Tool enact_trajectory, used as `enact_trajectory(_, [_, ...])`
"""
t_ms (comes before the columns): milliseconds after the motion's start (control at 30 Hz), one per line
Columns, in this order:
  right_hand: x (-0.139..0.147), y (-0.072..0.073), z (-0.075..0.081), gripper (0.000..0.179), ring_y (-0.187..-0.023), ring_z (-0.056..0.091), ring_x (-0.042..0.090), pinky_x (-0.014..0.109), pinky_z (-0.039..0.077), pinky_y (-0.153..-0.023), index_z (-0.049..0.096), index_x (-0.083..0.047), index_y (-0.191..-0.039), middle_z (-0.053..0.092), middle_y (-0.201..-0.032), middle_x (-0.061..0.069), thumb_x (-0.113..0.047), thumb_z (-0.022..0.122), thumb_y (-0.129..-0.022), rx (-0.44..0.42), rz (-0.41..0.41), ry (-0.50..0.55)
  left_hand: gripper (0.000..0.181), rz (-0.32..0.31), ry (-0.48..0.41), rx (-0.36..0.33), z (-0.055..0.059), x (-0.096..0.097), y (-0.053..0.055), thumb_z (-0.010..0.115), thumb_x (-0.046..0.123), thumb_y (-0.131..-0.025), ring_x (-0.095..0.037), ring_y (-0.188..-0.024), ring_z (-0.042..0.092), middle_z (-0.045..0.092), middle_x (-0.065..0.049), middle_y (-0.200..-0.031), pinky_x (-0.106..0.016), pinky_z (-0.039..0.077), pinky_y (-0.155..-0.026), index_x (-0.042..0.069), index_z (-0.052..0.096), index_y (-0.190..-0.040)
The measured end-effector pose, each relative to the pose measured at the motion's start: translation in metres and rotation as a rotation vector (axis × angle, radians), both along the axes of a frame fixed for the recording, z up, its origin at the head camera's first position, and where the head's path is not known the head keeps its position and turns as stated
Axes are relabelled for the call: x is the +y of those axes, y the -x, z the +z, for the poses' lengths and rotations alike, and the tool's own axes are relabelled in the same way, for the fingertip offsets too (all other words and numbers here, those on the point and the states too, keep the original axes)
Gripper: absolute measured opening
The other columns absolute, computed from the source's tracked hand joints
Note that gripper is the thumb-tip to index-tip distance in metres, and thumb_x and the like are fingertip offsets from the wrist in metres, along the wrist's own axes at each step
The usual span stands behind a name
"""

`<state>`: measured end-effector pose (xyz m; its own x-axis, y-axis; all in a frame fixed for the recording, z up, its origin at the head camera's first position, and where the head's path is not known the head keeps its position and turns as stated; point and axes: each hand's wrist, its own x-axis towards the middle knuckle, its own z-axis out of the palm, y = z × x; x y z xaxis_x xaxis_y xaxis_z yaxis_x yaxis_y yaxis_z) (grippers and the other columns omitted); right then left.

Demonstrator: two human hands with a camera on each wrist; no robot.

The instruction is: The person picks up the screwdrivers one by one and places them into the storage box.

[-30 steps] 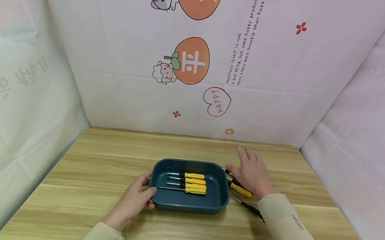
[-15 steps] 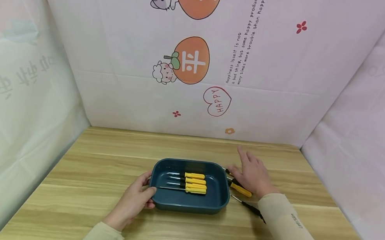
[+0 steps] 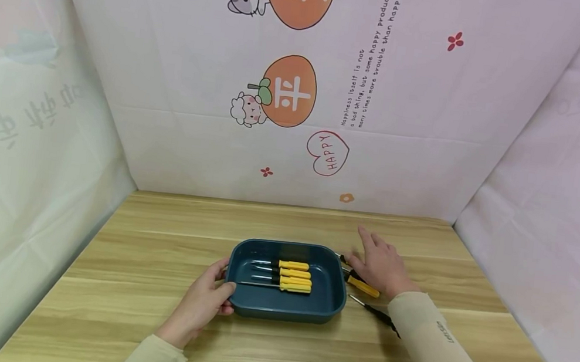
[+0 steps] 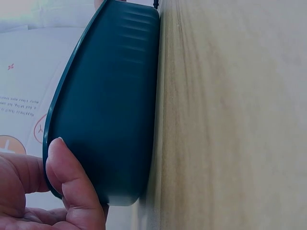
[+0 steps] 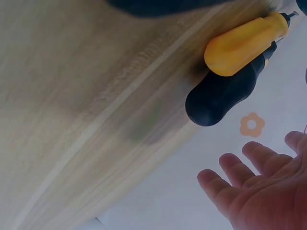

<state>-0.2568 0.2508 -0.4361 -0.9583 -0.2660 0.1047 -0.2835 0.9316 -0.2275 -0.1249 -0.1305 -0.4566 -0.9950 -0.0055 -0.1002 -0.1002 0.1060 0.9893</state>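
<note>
My left hand [image 3: 206,293] grips the left end of a dark teal tray [image 3: 286,315], thumb at its front corner. In the left wrist view, fingers [image 4: 72,184] wrap the tray's rim. Several yellow-handled screwdrivers [image 3: 295,274] lie in a row inside, shafts pointing left. On the right, my right hand [image 3: 383,267] spreads its fingers over more screwdrivers beside the tray and partly hides them. One has a yellow handle [image 3: 364,287]. The right wrist view shows that yellow handle [image 5: 242,45] and a black handle [image 5: 220,98] apart from the extended fingers [image 5: 216,184].
A thin black screwdriver [image 3: 381,318] lies by the tray's front right corner, partly under the right sleeve [image 3: 419,318]. Wood-grain tabletop [image 3: 155,249] surrounds the tray. Printed white cloth [image 3: 192,153] walls the back and both sides.
The right hand's fingertips have shifted slightly towards the body and to the right, still extended. The left hand, the tray and the screwdrivers have kept their places.
</note>
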Motion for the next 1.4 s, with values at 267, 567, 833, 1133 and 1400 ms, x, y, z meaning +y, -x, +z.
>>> enact_trajectory(267, [-0.001,0.0,-0.002,0.08,-0.137,0.044,0.06,0.074,0.038,-0.109,0.024,-0.01,-0.166,0.041,-0.158,0.031,-0.045,0.059,-0.104,-0.009,0.0,-0.004,0.063,0.0,0.006,0.006,0.003,0.001,-0.001,0.057,0.01,-0.102,-0.021,-0.072,0.059,0.046,-0.023,-0.149,-0.029,0.058,-0.06,0.009,0.034,-0.161])
enact_trajectory(567, [0.0,0.004,-0.005,0.079,-0.136,0.046,0.059,0.072,0.041,-0.107,0.024,-0.008,-0.165,0.044,-0.156,0.031,-0.046,0.056,-0.105,-0.043,0.005,-0.035,0.063,0.002,0.009,0.008,0.003,0.001,-0.001,0.057,0.01,-0.102,-0.021,-0.072,0.058,0.046,-0.023,-0.149,-0.029,0.058,-0.059,0.009,0.035,-0.161])
enact_trajectory(833, [0.001,0.006,-0.008,0.08,-0.136,0.046,0.058,0.071,0.039,-0.11,0.021,-0.008,-0.166,0.045,-0.154,0.034,-0.048,0.054,-0.105,-0.104,-0.002,-0.048,0.062,0.003,0.011,0.007,0.002,0.001,-0.001,0.057,0.009,-0.102,-0.021,-0.071,0.058,0.045,-0.023,-0.148,-0.029,0.058,-0.059,0.009,0.035,-0.161])
enact_trajectory(1133, [0.0,0.006,-0.01,0.076,-0.132,0.049,0.058,0.069,0.043,-0.107,0.026,-0.008,-0.165,0.051,-0.147,0.035,-0.045,0.056,-0.105,-0.125,-0.012,-0.062,0.063,0.002,0.017,0.005,0.002,0.001,-0.001,0.057,0.01,-0.102,-0.021,-0.072,0.059,0.045,-0.023,-0.149,-0.03,0.058,-0.06,0.008,0.034,-0.161])
enact_trajectory(1400, [0.0,0.004,-0.012,0.071,-0.133,0.049,0.057,0.068,0.044,-0.107,0.032,-0.006,-0.162,0.052,-0.146,0.034,-0.044,0.055,-0.106,-0.163,-0.019,-0.071,0.063,0.003,0.009,0.003,0.0,0.001,0.0,0.057,0.009,-0.102,-0.021,-0.071,0.058,0.045,-0.023,-0.148,-0.03,0.058,-0.059,0.009,0.035,-0.161])
